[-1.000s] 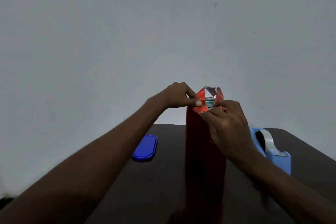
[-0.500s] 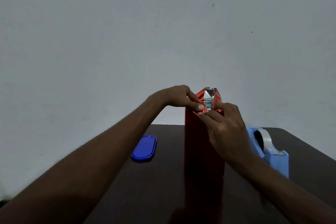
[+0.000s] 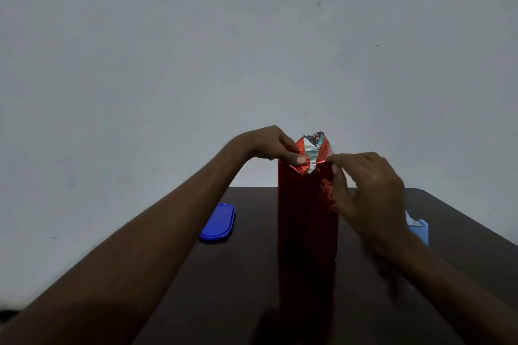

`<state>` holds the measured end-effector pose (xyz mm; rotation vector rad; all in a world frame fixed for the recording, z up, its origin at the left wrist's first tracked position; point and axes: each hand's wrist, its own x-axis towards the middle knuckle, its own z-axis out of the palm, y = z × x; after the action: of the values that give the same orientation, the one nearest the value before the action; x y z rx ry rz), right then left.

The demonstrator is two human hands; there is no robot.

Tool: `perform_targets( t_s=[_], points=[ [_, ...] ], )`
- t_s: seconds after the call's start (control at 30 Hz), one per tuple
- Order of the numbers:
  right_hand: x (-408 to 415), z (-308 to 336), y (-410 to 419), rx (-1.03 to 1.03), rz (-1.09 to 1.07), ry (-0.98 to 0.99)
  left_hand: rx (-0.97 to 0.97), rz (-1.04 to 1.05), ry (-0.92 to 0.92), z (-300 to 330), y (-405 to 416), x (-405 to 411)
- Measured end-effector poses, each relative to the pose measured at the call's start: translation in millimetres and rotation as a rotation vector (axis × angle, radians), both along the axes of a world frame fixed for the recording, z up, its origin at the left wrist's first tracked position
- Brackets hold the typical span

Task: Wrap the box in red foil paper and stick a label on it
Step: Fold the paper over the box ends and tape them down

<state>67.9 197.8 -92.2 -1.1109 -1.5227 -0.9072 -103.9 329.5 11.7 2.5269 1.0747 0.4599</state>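
The box (image 3: 307,221) stands upright mid-table, at 12 o'clock from the person, so its open top end faces the hands for folding. The left hand (image 3: 270,145) pinches the red foil paper (image 3: 304,166) flap down at the top edge; the right hand (image 3: 370,193) pinches the opposite flap. A blue lid (image 3: 218,222) lies at 10 o'clock. The right wrist hides most of the tape dispenser (image 3: 419,228) at 2 o'clock; no label is visible.

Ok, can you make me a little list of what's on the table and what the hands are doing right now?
box: tall box standing upright on the dark table, covered in red foil paper
top of box: foil not folded shut, silver inside showing
left hand: pinching the foil at the top left
right hand: pinching the foil at the top right
left of box: blue lid, lying flat
right of box: light blue tape dispenser, mostly hidden behind the right hand
label: none visible
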Motion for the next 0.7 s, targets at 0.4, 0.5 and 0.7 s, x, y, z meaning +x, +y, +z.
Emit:
perform_targets(
  t_s=[0.4, 0.5, 0.7],
  points=[
    [102, -5, -2, -0.923, -0.604, 0.332, -0.07, 0.004, -0.143, -10, -4, 11],
    [109, -11, -13, -1.016, -0.691, 0.255, -0.09, -0.007, -0.174, -13, -6, 17],
    [116, -9, -10, -0.986, -0.611, 0.383, -0.104, -0.008, -0.194, -15, -6, 30]
  ],
)
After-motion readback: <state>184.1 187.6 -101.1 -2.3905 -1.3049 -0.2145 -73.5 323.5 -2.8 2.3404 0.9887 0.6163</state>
